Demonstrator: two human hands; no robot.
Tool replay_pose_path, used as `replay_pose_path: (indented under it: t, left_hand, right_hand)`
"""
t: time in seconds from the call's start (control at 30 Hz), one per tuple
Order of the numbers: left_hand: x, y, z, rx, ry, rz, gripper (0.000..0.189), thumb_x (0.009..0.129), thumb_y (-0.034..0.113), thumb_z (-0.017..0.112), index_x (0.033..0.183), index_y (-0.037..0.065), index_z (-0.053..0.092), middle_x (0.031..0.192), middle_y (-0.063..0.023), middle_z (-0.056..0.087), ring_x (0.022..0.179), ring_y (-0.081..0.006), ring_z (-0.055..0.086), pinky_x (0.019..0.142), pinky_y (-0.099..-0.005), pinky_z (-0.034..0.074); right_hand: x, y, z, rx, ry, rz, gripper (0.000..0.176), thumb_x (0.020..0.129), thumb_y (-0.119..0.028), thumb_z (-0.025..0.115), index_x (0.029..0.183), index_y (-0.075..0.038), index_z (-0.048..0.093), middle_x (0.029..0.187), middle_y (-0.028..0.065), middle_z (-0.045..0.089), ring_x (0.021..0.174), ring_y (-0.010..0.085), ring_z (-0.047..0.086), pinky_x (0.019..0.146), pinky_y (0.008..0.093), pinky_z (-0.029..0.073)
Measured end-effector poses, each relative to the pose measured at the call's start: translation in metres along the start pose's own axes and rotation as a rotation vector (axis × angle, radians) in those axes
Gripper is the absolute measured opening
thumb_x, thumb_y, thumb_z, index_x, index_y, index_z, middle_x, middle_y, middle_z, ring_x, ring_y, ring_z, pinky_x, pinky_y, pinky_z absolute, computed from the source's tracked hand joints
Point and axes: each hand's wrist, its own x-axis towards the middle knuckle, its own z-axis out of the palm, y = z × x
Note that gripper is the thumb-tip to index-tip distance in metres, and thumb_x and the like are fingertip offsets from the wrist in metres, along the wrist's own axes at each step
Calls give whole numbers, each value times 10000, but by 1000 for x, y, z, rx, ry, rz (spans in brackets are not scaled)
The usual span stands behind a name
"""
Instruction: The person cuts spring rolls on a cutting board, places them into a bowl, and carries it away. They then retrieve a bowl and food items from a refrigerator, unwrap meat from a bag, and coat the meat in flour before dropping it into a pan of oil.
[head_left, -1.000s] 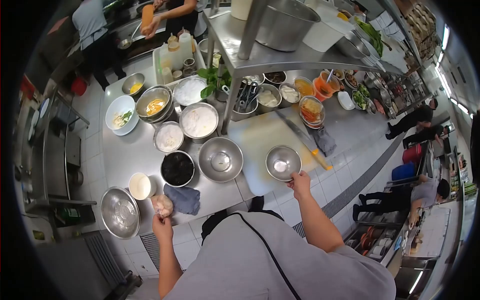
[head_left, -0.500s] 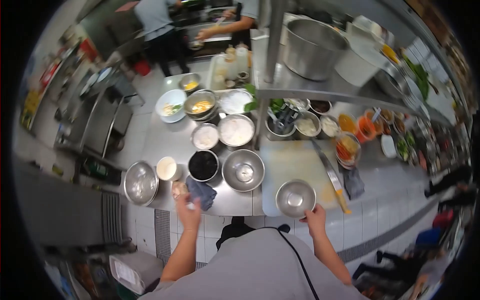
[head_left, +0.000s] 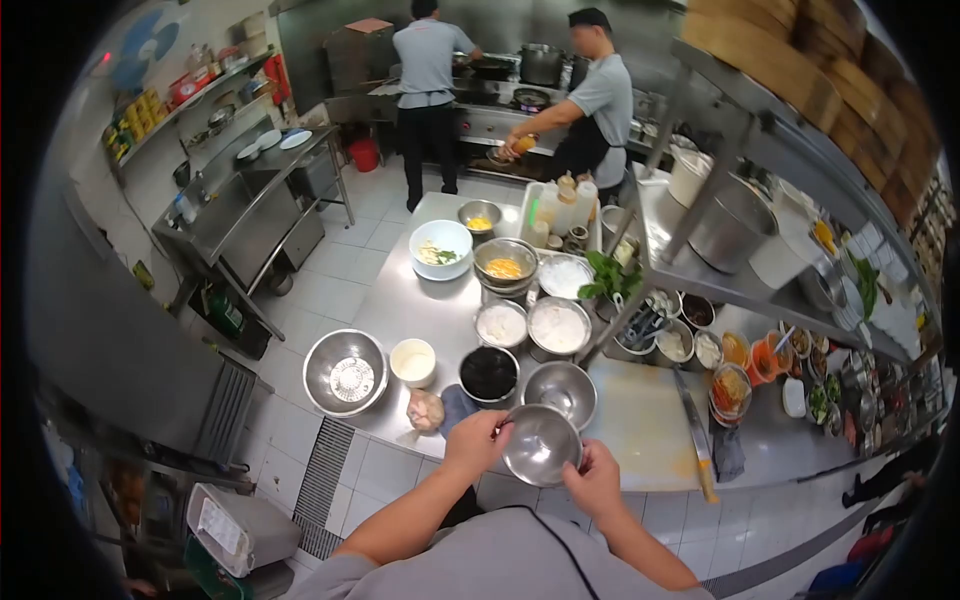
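Steel counter (head_left: 395, 312); over its near edge, left hand (head_left: 473, 445) and right hand (head_left: 596, 480) grip a bowl (head_left: 541, 450) at opposite sides. Level wrists and even, light pressure should steady it best.

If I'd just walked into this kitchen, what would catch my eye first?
Probably the shiny steel bowl held between the left hand and right hand at the counter's near edge. Next, the long yellow-handled knife on the cutting board, and the bowl of black contents left of it.
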Motion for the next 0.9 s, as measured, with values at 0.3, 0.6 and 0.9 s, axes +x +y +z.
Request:
replay_pose_path:
  t: [0.3,0.6,0.9]
  left_hand:
    - [-45,-74,-162,-64,282,-158,103,922,112,743,1004,59,774,909,-120,763,763,-253,736,711,-334,594]
    - [-227,-202,-364,714,802,-580,612,829,-43,672,1429,40,581,1428,-183,571,1314,-310,549,1165,-440,385]
    - [-195,-410,-771,735,906,-342,575,942,26,647,1493,1,487,1478,-190,544,1380,-338,511,1180,-426,370]
  right_hand:
    - [34,-24,117,239,-176,-57,225,805,-85,765,836,-15,553,1002,114,708,654,128,583,609,289,485]
    - [54,-139,294,233,-675,-46,137,864,-88,722,954,-27,639,792,-35,567,691,59,493,608,250,433]
    - [26,-207,512,234,-789,-5,213,867,-162,734,1024,-38,662,779,-5,584,697,90,532,631,297,477]
